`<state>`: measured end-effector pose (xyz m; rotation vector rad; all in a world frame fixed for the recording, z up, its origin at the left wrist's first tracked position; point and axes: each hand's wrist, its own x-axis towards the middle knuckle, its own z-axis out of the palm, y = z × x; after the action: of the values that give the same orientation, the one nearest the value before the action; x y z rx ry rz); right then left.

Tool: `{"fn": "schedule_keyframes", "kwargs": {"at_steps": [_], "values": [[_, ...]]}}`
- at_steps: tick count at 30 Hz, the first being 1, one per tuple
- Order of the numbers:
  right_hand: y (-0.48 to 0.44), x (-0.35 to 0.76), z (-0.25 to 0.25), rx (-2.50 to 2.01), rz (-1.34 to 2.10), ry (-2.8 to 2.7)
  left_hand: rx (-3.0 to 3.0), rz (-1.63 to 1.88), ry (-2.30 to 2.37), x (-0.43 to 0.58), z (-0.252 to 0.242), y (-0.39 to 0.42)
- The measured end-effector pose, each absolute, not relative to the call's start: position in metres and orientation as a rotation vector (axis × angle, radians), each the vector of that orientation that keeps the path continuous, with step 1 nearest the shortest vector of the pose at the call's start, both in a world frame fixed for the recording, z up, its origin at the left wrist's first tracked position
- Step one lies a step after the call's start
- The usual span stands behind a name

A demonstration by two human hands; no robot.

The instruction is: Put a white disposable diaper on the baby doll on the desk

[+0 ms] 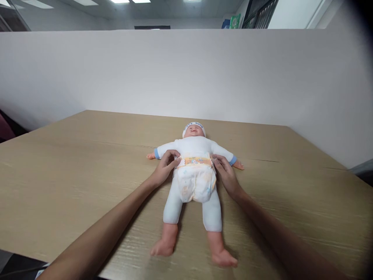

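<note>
A baby doll (194, 147) in a white suit and cap lies on its back on the wooden table (72, 175), head away from me. A white diaper (196, 182) with an orange printed waistband wraps its hips. My left hand (164, 168) pinches the diaper's waistband at the doll's left-side edge as I see it, fingers curled. My right hand (226, 175) rests against the other side of the waistband, fingers together and pressed on the diaper's tab.
A white partition wall (186, 74) stands along the table's far edge. The doll's bare feet (192, 252) point toward the near table edge. A dark red object (5, 130) shows at the far left, beyond the table.
</note>
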<state>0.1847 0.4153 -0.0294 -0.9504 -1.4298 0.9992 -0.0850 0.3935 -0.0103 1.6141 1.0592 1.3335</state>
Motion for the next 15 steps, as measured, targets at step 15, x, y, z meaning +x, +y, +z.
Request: {"fn": "schedule_keyframes", "kwargs": {"at_steps": [15], "values": [[0.397,0.188,-0.015,-0.887,0.845,-1.673,2.001,1.160,1.031,-0.095,0.003,0.385]]}}
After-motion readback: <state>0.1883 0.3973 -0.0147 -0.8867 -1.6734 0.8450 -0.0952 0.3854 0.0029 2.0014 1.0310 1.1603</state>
